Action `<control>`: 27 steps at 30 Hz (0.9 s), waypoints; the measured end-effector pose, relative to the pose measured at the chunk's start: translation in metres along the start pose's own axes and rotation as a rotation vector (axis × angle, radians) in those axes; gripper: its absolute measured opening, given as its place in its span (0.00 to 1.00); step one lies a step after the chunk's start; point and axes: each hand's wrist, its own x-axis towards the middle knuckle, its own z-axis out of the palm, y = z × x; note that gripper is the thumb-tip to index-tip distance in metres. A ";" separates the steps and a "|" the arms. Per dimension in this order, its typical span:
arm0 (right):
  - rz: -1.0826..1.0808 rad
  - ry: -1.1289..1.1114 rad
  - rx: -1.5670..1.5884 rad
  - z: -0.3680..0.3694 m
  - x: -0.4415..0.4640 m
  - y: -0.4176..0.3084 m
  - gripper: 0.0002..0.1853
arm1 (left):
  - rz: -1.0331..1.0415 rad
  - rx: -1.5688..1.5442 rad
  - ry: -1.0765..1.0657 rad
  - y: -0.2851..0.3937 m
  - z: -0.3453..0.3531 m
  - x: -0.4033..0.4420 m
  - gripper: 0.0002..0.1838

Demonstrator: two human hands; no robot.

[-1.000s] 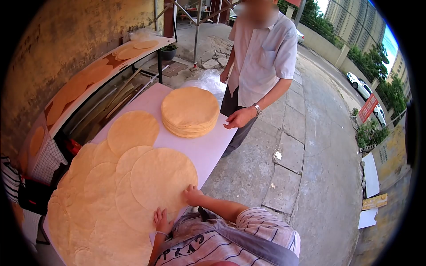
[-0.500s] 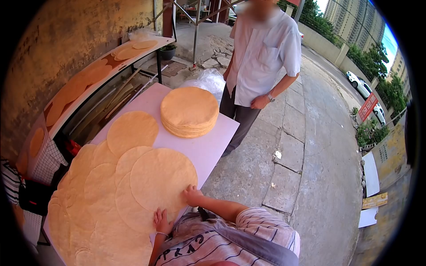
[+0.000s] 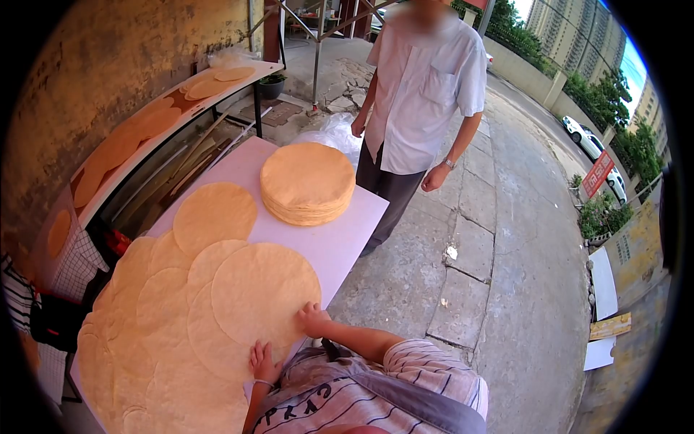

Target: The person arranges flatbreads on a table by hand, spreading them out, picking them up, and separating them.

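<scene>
Thin round flatbreads overlap across the near part of the pink-white table (image 3: 340, 253). My left hand (image 3: 264, 362) lies with its fingers spread on the lower edge of the spread breads, near the table's front edge. To its right, my right hand (image 3: 314, 319) rests on the right rim of the top flatbread (image 3: 266, 293), its fingers bent and apart. Neither hand holds anything. Farther back on the table stands a neat round stack of flatbreads (image 3: 308, 182), touched by nobody.
A person in a white shirt (image 3: 426, 94) stands beyond the table's right corner. Along the wall runs a long side table (image 3: 249, 74) bearing more flatbreads. Clear plastic (image 3: 336, 134) lies behind the main table, and a black bag (image 3: 54, 318) is at the left.
The other person's hand has moved away from the table's corner and now hangs at the side, and the person stands more upright. My hands have stayed in place.
</scene>
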 end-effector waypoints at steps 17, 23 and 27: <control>-0.008 0.039 -0.003 0.001 -0.002 0.001 0.26 | 0.004 0.041 -0.009 -0.003 0.003 0.001 0.40; -0.005 0.078 0.011 0.011 0.001 0.004 0.25 | 0.004 0.014 0.002 0.000 -0.002 -0.001 0.40; 0.012 0.073 -0.002 0.009 0.000 0.004 0.25 | -0.010 -0.011 -0.002 0.004 -0.003 0.000 0.40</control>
